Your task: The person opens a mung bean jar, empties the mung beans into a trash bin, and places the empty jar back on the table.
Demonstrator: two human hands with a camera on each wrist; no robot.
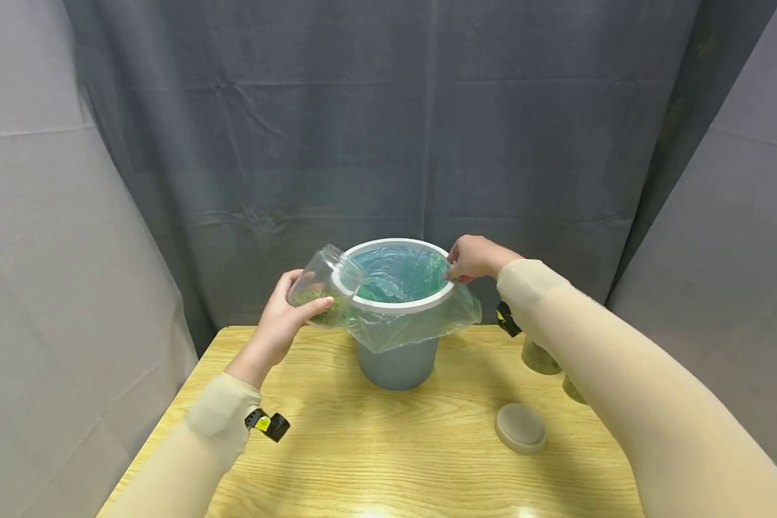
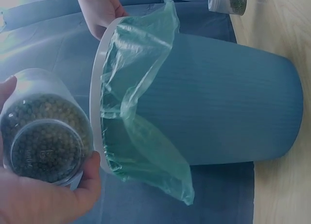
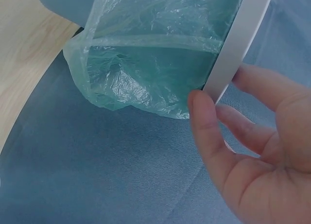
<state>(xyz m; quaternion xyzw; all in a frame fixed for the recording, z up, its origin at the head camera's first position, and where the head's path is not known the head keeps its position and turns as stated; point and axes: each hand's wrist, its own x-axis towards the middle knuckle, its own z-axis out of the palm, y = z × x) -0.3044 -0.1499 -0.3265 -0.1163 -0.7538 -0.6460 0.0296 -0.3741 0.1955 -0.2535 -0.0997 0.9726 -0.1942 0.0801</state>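
In the head view a grey trash bin [image 1: 398, 365] stands upright on the table, lined with a thin green plastic bag [image 1: 404, 329] folded out over its white rim [image 1: 398, 308]. My left hand [image 1: 280, 315] grips a clear plastic jar [image 1: 320, 277], tilted with its open mouth at the bin's left edge. Small green beans [image 2: 46, 136] lie against the jar's bottom in the left wrist view. On the opposite side, my right hand [image 1: 482, 257] pinches the rim, its thumb [image 3: 201, 110] on the outer, bag-covered side and fingers behind the white band.
A round beige lid [image 1: 521, 428] lies on the wooden table [image 1: 362, 460] at the front right. Two more jars [image 1: 540, 358] stand at the right, partly hidden by my right forearm. A dark grey curtain [image 1: 337, 144] hangs close behind the bin.
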